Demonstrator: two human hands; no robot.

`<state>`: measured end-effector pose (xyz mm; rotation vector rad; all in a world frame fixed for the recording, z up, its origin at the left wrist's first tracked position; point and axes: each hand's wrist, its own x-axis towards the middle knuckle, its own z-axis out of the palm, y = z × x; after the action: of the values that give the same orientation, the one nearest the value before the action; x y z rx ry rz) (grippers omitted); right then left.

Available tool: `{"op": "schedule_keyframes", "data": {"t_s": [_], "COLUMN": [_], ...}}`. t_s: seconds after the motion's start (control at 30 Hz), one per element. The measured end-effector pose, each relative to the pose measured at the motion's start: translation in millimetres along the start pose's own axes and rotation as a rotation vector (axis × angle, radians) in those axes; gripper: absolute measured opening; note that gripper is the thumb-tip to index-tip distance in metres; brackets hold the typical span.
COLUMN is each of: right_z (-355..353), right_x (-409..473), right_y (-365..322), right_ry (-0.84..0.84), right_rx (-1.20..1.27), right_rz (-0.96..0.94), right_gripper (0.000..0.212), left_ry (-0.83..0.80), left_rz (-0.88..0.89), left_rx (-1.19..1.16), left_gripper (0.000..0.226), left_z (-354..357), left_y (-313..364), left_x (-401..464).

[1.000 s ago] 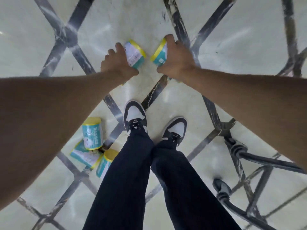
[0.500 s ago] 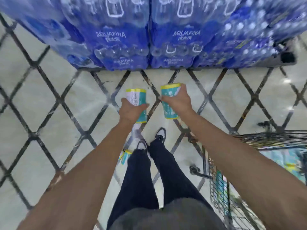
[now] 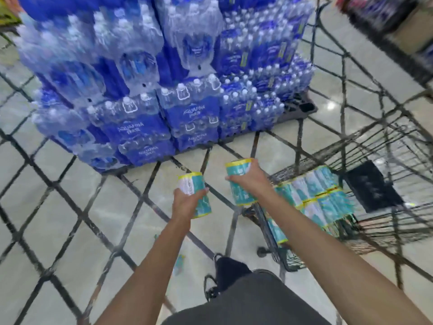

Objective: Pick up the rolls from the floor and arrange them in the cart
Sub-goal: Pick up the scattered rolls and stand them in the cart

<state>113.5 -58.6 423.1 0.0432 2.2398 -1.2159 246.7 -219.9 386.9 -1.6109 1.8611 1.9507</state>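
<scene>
My left hand (image 3: pixel 185 202) grips a teal roll with yellow ends (image 3: pixel 192 184), held upright above the floor. My right hand (image 3: pixel 249 179) grips a second such roll (image 3: pixel 239 171), just left of the wire cart (image 3: pixel 386 146). Several matching rolls (image 3: pixel 314 195) are packed in rows at the cart's near left end. A bit of another roll (image 3: pixel 179 263) shows on the floor beside my left forearm; the rest is hidden. The view is blurred.
A tall pallet stack of blue bottled-water packs (image 3: pixel 164 90) stands straight ahead on the tiled floor (image 3: pixel 58 219). A dark flat item (image 3: pixel 372 186) lies in the cart. My dark trousers and a shoe (image 3: pixel 225 270) are below.
I have stood up from the floor with a roll in each hand. The view has swung up and right, bringing the cart and its rolls into sight.
</scene>
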Motion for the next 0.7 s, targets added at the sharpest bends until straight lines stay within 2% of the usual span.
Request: {"op": "schedule_keyframes", "data": {"t_s": [0.1,0.17,0.23,0.3,0.43,0.53,0.63,0.7], "right_z": [-47,-75,-111,-149,-232,-288,-327,-343], "right_x": [-32,-42,-50,-54,-56,-53,-51,-38], "right_y": [47,83,114,149,221,263,297,315], "right_ry": [0.044,0.032,0.001,0.002,0.000,0.016,0.012,-0.007], "right_rx": [0.043,0.084,0.073,0.097,0.154,0.129,0.101,0.108], "right_rz": [0.049,0.078,0.113,0.139,0.185,0.236,0.285,0.299], "right_gripper": [0.082,0.102,0.111,0.112,0.112,0.108,0.115,0.114], "left_ry": [-0.016,-0.052,-0.068,-0.081,-0.083,-0.067,-0.056,-0.040], "left_rz": [-0.011,-0.019,-0.033,-0.055,-0.110,-0.123,-0.137,-0.161], "left_rx": [-0.003,-0.028,-0.030,-0.035,-0.001,0.005,-0.033,-0.035], "left_gripper": [0.068,0.061,0.071,0.075,0.066,0.070,0.079,0.067], "left_z": [42,75,112,152,239,297,341,363], "left_y": [-27,-46,-65,-76,-93,-105,-119,-121], "left_x": [-44,-70,-95,-117,-152,-177,-194,-199]}}
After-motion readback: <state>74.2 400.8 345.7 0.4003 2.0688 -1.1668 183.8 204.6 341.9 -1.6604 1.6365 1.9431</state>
